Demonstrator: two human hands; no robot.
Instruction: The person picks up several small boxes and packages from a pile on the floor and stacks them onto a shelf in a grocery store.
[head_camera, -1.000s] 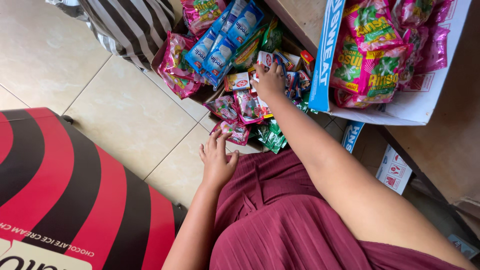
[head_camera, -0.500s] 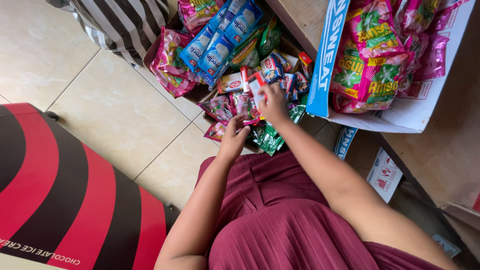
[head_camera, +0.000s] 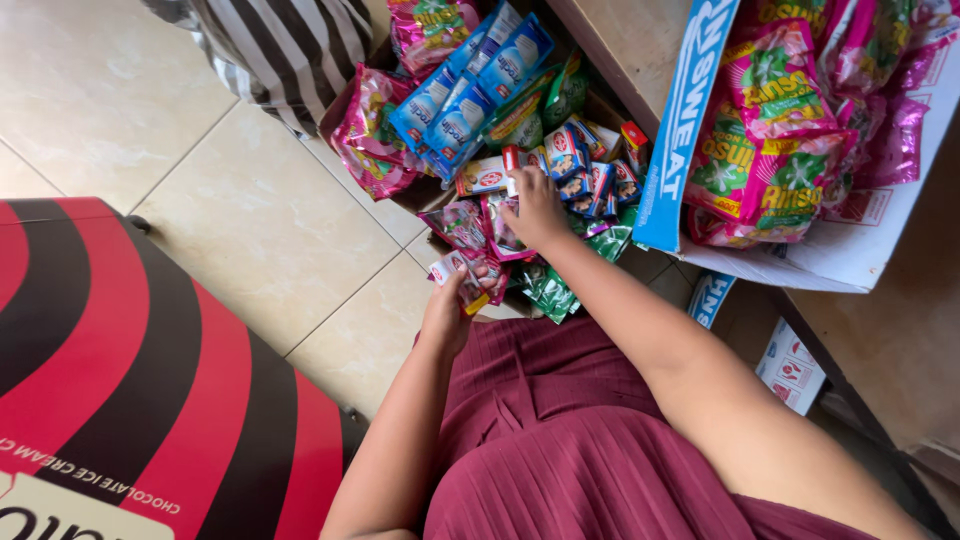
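Observation:
My left hand grips a bunch of small pink and white sachets at the near edge of a low pile of packets. My right hand reaches further in and pinches a small red and white sachet among blue-and-white packets with a red trim. Green sachets lie just right of my left hand. Both arms extend from my maroon-clad lap at the bottom.
Blue and white pouches and pink packets fill the pile's far side. A white box of pink and green packets stands at the right. A red and black striped freezer lid is at the left, with striped fabric above.
My left hand rose from my lap to the pile and closed on pink sachets. My right hand took up a red and white sachet and stays in the pile.

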